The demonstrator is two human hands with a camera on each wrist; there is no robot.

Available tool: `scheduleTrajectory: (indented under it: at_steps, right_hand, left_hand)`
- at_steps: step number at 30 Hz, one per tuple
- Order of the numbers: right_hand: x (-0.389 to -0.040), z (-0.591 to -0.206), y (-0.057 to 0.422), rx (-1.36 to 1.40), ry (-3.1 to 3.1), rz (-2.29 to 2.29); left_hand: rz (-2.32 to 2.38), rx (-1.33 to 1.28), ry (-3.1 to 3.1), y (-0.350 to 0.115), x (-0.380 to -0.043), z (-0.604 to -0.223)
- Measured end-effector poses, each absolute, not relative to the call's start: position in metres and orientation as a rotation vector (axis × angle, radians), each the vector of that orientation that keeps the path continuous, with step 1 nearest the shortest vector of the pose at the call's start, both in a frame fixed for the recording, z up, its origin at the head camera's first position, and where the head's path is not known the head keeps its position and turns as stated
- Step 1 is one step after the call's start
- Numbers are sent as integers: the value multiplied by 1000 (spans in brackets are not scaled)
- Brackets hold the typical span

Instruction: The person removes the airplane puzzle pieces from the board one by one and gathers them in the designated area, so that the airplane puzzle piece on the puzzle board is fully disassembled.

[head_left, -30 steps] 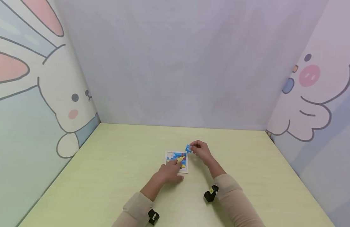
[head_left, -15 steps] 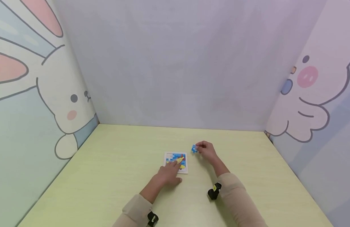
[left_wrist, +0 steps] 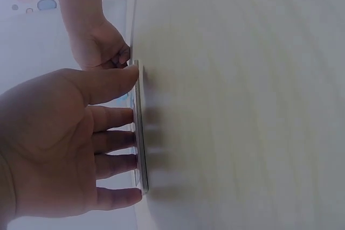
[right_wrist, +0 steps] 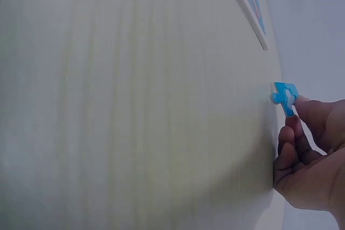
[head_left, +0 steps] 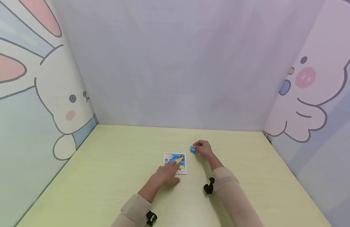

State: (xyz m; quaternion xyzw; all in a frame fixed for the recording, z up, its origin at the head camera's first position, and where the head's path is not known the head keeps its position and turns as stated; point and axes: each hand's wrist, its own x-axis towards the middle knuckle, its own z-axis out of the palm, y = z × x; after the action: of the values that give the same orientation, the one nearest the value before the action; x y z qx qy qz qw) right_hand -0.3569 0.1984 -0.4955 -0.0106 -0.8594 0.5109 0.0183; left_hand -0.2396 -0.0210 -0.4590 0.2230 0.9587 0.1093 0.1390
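A blue puzzle piece with a white patch (right_wrist: 284,98) is pinched between the thumb and fingers of my right hand (head_left: 203,148), just right of the puzzle's upper right corner. The square jigsaw puzzle (head_left: 184,172) has a white frame and shows a yellow and red plane on blue. Pale gaps show at its upper left. My left hand (head_left: 167,174) lies over the puzzle's lower left part and hides it. In the left wrist view the straight fingers of the left hand (left_wrist: 59,144) touch the puzzle's face and edge.
The puzzle lies on a pale yellow-green table (head_left: 118,157). A grey wall (head_left: 175,63) stands behind it, with cartoon side panels at left and right. Black wrist cameras (head_left: 209,186) hang at both sleeves.
My right hand, still pinching the puzzle piece, first moved right, away from the puzzle, then slightly back left. My left hand stays on the puzzle, its fingers showing more of the upper left.
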Motion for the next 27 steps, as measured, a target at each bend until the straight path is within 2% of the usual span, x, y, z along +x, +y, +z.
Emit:
scheduleTrajectory:
  at_steps: [7,27]
  right_hand:
    - [-349,-482,184,-165,-2739,1452]
    - [-338,-479,184,-116,-2716,1382]
  left_hand:
    - [316,644,2771,-21,-241,-459]
    - [335,641,2775,-22,-241,-458]
